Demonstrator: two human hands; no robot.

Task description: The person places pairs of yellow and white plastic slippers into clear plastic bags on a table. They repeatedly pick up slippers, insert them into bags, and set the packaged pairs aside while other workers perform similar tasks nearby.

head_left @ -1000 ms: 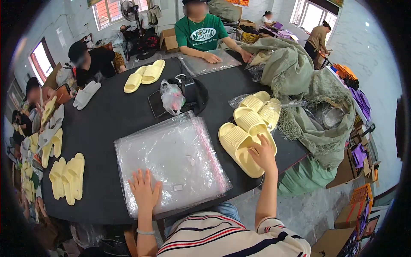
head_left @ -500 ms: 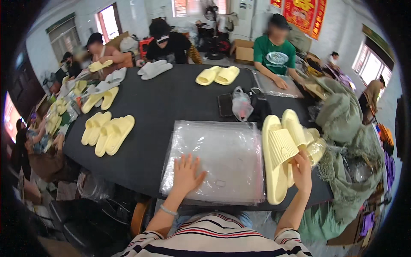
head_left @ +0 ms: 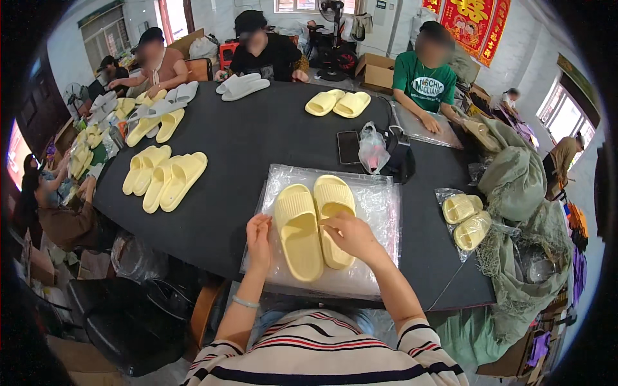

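A pair of pale yellow slippers [head_left: 300, 252] lies side by side, toes away from me, on a stack of clear plastic bags [head_left: 380, 212] at the table's near edge. My right hand [head_left: 353, 237] reaches over the right slipper [head_left: 335, 188], its bent fingers closed at the inner edge just below the strap. To the left of the pair, my left hand [head_left: 259, 244] is raised over the bags' left edge with its fingers curled together. Whether plastic is pinched in them is hidden.
A bagged yellow pair [head_left: 467, 219] lies at the right beside green netting [head_left: 515, 167]. Loose yellow slippers [head_left: 174, 183] stand at the left. Beyond the bags are a phone [head_left: 348, 148] and a small plastic bag [head_left: 373, 149]. Several people sit around the dark table [head_left: 225, 141].
The yellow slippers have moved left, from my right hand at the table's right onto the bag stack. My left hand has lifted off the bags and its fingers have curled.
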